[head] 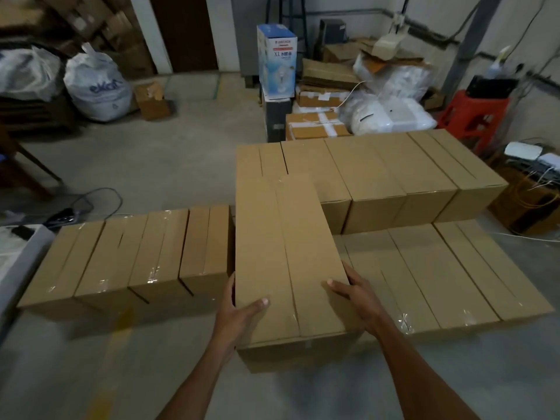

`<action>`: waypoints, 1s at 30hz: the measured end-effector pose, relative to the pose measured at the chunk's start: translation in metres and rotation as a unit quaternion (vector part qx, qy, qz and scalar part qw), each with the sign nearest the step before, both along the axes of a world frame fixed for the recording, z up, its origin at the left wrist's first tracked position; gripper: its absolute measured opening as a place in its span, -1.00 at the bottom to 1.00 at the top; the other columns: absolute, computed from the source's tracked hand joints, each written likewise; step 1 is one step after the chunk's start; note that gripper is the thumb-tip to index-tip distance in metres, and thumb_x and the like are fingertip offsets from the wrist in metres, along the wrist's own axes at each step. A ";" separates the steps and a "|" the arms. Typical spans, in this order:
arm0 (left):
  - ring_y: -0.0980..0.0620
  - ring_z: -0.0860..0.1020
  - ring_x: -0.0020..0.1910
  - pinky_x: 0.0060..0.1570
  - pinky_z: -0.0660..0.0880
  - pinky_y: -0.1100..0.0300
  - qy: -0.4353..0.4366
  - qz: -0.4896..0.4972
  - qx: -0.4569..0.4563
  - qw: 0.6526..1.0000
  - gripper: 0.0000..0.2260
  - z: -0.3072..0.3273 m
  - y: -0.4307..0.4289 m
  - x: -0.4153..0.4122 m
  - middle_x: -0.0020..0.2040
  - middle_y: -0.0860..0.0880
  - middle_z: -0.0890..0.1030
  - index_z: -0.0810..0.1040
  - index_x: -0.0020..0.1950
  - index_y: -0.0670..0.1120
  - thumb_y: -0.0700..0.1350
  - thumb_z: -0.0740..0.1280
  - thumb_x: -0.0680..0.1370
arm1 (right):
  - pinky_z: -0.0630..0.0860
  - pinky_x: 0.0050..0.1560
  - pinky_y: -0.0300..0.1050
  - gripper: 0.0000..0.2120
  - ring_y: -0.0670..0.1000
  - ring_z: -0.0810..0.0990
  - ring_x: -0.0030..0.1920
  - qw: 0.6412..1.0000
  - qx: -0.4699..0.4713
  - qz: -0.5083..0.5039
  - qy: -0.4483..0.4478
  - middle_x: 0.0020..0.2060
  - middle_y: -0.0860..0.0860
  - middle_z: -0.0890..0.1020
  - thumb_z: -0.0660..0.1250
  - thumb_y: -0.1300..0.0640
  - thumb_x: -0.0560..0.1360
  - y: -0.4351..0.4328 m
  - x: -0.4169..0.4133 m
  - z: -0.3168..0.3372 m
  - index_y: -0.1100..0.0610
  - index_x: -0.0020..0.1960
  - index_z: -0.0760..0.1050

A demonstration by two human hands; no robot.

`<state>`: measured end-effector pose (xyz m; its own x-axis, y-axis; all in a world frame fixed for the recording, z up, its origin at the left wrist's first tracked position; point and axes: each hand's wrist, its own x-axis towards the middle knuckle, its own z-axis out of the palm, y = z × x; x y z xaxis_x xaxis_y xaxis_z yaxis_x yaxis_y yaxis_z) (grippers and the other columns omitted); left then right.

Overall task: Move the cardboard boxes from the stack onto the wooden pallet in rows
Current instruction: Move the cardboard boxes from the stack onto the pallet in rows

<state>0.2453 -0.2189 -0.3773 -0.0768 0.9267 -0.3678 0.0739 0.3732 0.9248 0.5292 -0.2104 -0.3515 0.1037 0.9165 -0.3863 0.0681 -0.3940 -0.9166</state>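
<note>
— Hands first: left hand (239,310) & right hand (354,292) both clamped on the carried box (285,253), one per side at its near end, thumbs on top, fingers down the sides.
— Where's the box vs them?
— Straight ahead. Long axis runs away from the person. It hangs over the gap btw the left row (130,256) and the lower right row (439,274), far end reaching the taller block (378,177) at the back. Looks lifted, not set down, tho can't be sure.
— Nearer hand?
— Roughly even; right sits a bit further fwd along the edge.
— Pallet?
— Not visible, boxes hide whatever's under. Neighbours lie the same way, so I'd guess it goes down lengthwise into that gap w/o turning.
</note>
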 end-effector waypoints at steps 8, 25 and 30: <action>-0.01 0.53 0.31 0.34 0.48 -0.14 -0.010 0.007 -0.058 0.998 0.01 -0.032 -0.024 -0.006 0.35 0.10 0.55 0.27 0.55 0.21 0.05 0.72 0.20 | 0.55 0.25 0.06 -0.56 -0.02 0.65 0.15 0.999 -0.043 0.010 0.012 0.10 -0.12 0.71 0.46 0.17 0.51 -0.018 0.003 -0.047 -0.14 0.32 0.54; 0.08 0.52 0.28 0.25 0.51 -0.05 -0.045 -0.002 -0.096 0.994 0.04 -0.162 0.022 -0.024 0.31 0.17 0.54 0.31 0.48 0.22 0.01 0.72 0.08 | 0.55 0.21 -0.20 -0.48 -0.17 0.61 0.22 0.998 -0.050 0.026 0.012 0.20 -0.18 0.66 0.44 0.22 0.52 0.024 -0.008 -0.184 -0.11 0.42 0.45; 0.07 0.49 0.36 0.33 0.48 -0.07 -0.048 -0.037 -0.100 0.993 -0.03 -0.189 0.045 -0.034 0.37 0.18 0.53 0.28 0.51 0.25 -0.07 0.71 0.22 | 0.48 0.36 -0.02 -0.41 -0.13 0.56 0.31 0.999 -0.036 0.034 -0.002 0.30 -0.17 0.61 0.45 0.13 0.52 0.042 -0.011 -0.209 -0.09 0.51 0.37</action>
<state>0.2116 -0.1734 -0.5659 0.0332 0.8360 -0.5477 0.0233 0.5472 0.8367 0.5187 -0.1681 -0.5610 0.0441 0.8917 -0.4505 0.1005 -0.4526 -0.8860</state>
